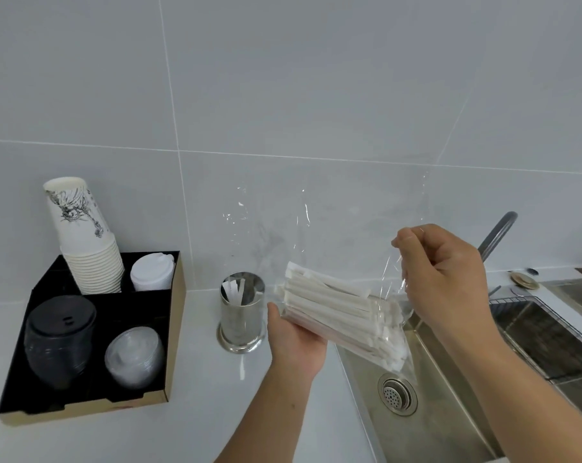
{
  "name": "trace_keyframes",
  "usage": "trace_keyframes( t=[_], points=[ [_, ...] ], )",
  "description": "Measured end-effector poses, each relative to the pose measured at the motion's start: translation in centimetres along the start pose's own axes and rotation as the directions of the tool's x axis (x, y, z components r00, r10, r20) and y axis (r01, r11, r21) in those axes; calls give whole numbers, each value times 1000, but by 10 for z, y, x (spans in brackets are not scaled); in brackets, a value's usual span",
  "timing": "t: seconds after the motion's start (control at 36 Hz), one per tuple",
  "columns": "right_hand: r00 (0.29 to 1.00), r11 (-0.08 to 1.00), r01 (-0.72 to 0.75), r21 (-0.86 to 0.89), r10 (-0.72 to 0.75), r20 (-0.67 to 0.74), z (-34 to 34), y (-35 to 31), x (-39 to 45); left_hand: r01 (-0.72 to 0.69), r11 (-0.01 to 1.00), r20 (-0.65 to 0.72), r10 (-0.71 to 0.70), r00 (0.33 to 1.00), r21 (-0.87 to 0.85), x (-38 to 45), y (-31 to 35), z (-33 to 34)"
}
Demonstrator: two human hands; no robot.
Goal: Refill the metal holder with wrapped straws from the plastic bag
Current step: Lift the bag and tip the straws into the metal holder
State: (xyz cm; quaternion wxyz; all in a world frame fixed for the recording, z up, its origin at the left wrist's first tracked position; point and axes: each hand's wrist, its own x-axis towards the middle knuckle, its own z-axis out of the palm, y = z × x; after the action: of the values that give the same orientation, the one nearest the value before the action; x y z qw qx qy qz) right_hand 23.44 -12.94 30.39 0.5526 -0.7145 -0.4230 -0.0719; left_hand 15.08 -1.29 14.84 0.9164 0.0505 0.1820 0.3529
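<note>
A shiny metal holder stands on the white counter by the wall, with a few wrapped straws leaning inside. Just right of it, a clear plastic bag holds a bundle of white wrapped straws lying slanted, their ends toward the holder. My left hand supports the bundle from below, gripping bag and straws. My right hand pinches the bag's loose film above the bundle's right end. The bag's open top billows up against the wall.
A black cardboard organiser at left holds stacked paper cups, white lids, black lids and clear lids. A steel sink with drain, rack and faucet lies right.
</note>
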Motion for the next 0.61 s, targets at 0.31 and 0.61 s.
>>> trace_keyframes(
  t=[0.31,0.61],
  points=[
    [999,1000,-17,21,16,30,4,4,6,-40,999,-241,38,970,-3,29,31,-20],
    [999,997,-27,68,24,42,10,16,17,-83,997,-355,76,932,-4,49,59,-32]
  ],
)
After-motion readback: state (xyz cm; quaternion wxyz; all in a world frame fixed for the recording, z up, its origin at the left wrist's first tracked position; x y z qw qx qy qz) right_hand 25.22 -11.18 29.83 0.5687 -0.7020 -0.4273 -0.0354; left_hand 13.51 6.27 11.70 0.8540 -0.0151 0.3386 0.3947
